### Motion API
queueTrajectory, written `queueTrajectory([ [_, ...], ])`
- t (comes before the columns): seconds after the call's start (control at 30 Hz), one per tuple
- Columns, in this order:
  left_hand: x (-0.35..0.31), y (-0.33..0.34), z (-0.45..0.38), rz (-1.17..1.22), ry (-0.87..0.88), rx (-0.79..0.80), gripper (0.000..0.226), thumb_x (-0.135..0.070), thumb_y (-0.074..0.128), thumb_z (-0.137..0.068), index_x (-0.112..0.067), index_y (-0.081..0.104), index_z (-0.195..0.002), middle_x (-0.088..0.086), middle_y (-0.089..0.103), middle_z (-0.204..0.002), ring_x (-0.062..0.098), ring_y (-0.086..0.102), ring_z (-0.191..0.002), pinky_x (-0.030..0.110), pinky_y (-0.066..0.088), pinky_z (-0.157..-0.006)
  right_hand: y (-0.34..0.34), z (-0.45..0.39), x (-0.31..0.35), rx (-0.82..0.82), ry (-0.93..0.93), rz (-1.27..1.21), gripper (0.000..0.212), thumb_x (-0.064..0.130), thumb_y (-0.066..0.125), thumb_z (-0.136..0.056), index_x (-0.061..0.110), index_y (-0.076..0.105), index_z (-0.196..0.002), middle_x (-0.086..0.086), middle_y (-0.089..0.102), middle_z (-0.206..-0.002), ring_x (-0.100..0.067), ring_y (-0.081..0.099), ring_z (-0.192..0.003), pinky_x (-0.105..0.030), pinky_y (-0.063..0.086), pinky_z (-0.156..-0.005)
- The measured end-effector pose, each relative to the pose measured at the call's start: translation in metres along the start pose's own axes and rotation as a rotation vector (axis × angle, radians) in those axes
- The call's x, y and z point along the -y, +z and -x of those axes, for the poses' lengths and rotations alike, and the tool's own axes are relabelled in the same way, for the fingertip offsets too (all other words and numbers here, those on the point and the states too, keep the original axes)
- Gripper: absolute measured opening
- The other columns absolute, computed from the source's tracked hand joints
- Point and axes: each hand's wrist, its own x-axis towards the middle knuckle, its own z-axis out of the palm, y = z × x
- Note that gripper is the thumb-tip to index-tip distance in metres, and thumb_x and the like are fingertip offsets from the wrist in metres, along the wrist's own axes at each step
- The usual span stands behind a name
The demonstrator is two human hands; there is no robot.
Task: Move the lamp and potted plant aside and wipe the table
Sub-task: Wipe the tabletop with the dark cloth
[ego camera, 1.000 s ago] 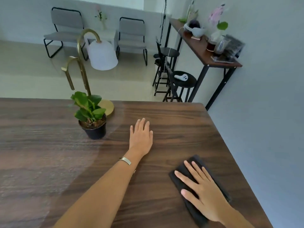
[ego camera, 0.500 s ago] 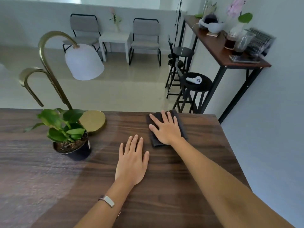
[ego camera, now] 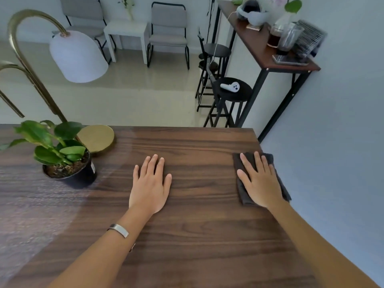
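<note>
While the left hand (ego camera: 150,188) lies flat, palm down and fingers spread, on the bare wood near the middle of the table (ego camera: 197,235), gripping nothing, the right hand (ego camera: 260,182) presses flat on a dark folded cloth (ego camera: 243,193) at the table's far right corner, fingers extended on top of it rather than curled around it. The cloth is an oblong whose long axis runs roughly from the near side toward the far edge, tilted slightly leftward at the far end, and its right side sits right at the table's right edge. A silver bracelet (ego camera: 119,230) circles the left wrist. To the left, the potted plant (ego camera: 62,154) stands upright in a black pot, its glossy green leaves fanning mostly leftward and upward; a small pale label shows on the pot's right side, but its print is too small to read. Just behind the pot, touching or nearly touching it, sits the lamp (ego camera: 76,57), whose round brass base rests by the far edge, its curved brass stem arching up and over to a white dome shade that opens downward and to the right. Beyond the table, a white handheld controller (ego camera: 230,87) lies on a black stool (ego camera: 239,95) beside a tall narrow side table (ego camera: 259,46).
</note>
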Motion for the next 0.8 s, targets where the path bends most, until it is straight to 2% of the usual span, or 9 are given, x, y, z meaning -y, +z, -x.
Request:
queueTrajectory([
  [0.1, -0.003, 0.002, 0.000, 0.002, 0.006, -0.001, 0.059, -0.046, 0.020, -0.098, -0.015, 0.027, -0.148, 0.007, 0.026, -0.157, 0.025, 0.016, -0.147, 0.050, 0.015, -0.118, 0.008, 0.083, -0.014, 0.009, -0.013, 0.012, 0.064, 0.067, -0.006, -0.092, 0.044, -0.006, -0.152, -0.007, 0.007, -0.165, -0.030, 0.006, -0.151, -0.044, 0.007, -0.121],
  [0.17, -0.004, 0.002, 0.000, -0.004, 0.005, 0.002, 0.061, -0.047, 0.017, -0.097, -0.016, 0.026, -0.148, 0.007, 0.025, -0.157, 0.025, 0.015, -0.147, 0.049, 0.014, -0.118, 0.006, 0.086, -0.017, 0.034, -0.006, 0.024, 0.062, 0.069, -0.007, -0.091, 0.048, -0.011, -0.149, -0.006, 0.006, -0.165, -0.029, 0.004, -0.152, -0.043, 0.004, -0.120],
  [0.23, -0.006, 0.001, -0.002, -0.010, 0.004, 0.001, 0.061, -0.048, 0.014, -0.097, -0.017, 0.025, -0.149, 0.006, 0.024, -0.158, 0.024, 0.015, -0.147, 0.048, 0.013, -0.118, 0.001, 0.049, -0.013, 0.002, -0.003, 0.029, 0.063, 0.068, -0.004, -0.092, 0.047, -0.007, -0.152, -0.008, 0.005, -0.165, -0.031, 0.004, -0.151, -0.045, 0.004, -0.120],
  [0.33, -0.008, 0.002, -0.002, -0.020, 0.005, -0.001, 0.062, -0.048, 0.012, -0.097, -0.017, 0.024, -0.149, 0.006, 0.023, -0.158, 0.023, 0.014, -0.147, 0.048, 0.013, -0.118, -0.012, -0.054, 0.000, -0.040, 0.048, 0.001, 0.064, 0.064, 0.008, -0.095, 0.040, 0.005, -0.155, -0.013, 0.005, -0.165, -0.034, 0.004, -0.151, -0.051, 0.006, -0.121],
  [0.43, -0.006, 0.003, -0.001, -0.021, 0.000, -0.009, 0.062, -0.049, 0.010, -0.096, -0.018, 0.022, -0.149, 0.004, 0.022, -0.158, 0.022, 0.012, -0.148, 0.046, 0.010, -0.118, -0.018, -0.141, 0.029, 0.045, 0.146, -0.063, 0.065, 0.065, 0.012, -0.096, 0.039, 0.008, -0.155, -0.012, 0.001, -0.165, -0.034, -0.002, -0.151, -0.053, 0.000, -0.121],
  [0.5, -0.002, 0.004, -0.002, -0.022, -0.008, -0.016, 0.062, -0.050, 0.011, -0.096, -0.019, 0.022, -0.149, 0.003, 0.021, -0.159, 0.021, 0.012, -0.148, 0.045, 0.010, -0.118, -0.013, -0.155, 0.053, 0.069, 0.159, -0.070, 0.066, 0.065, 0.012, -0.095, 0.038, 0.009, -0.155, -0.012, -0.001, -0.165, -0.034, -0.005, -0.151, -0.053, -0.002, -0.121],
  [0.57, 0.000, 0.003, -0.001, -0.017, -0.002, -0.001, 0.061, -0.050, 0.012, -0.097, -0.019, 0.021, -0.149, 0.003, 0.020, -0.159, 0.020, 0.011, -0.148, 0.045, 0.009, -0.118, -0.008, -0.134, 0.072, 0.078, 0.062, -0.073, 0.064, 0.064, 0.012, -0.097, 0.039, 0.006, -0.155, -0.011, -0.003, -0.165, -0.032, -0.005, -0.151, -0.050, -0.002, -0.122],
  [0.67, 0.001, 0.002, 0.001, -0.001, -0.005, 0.010, 0.060, -0.049, 0.014, -0.098, -0.020, 0.019, -0.150, 0.002, 0.018, -0.160, 0.020, 0.008, -0.148, 0.044, 0.007, -0.119, 0.004, -0.056, 0.082, 0.051, -0.140, -0.052, 0.061, 0.061, 0.012, -0.098, 0.042, 0.001, -0.154, -0.008, -0.003, -0.165, -0.029, -0.004, -0.152, -0.045, -0.002, -0.122],
  [0.8, -0.005, 0.001, 0.003, 0.021, 0.002, 0.007, 0.061, -0.049, 0.014, -0.098, -0.019, 0.019, -0.150, 0.003, 0.018, -0.160, 0.021, 0.008, -0.148, 0.044, 0.006, -0.119, 0.017, 0.050, 0.046, 0.045, -0.330, -0.022, 0.058, 0.068, 0.004, -0.095, 0.052, -0.002, -0.150, 0.009, -0.008, -0.164, -0.018, -0.010, -0.151, -0.038, -0.003, -0.120],
])
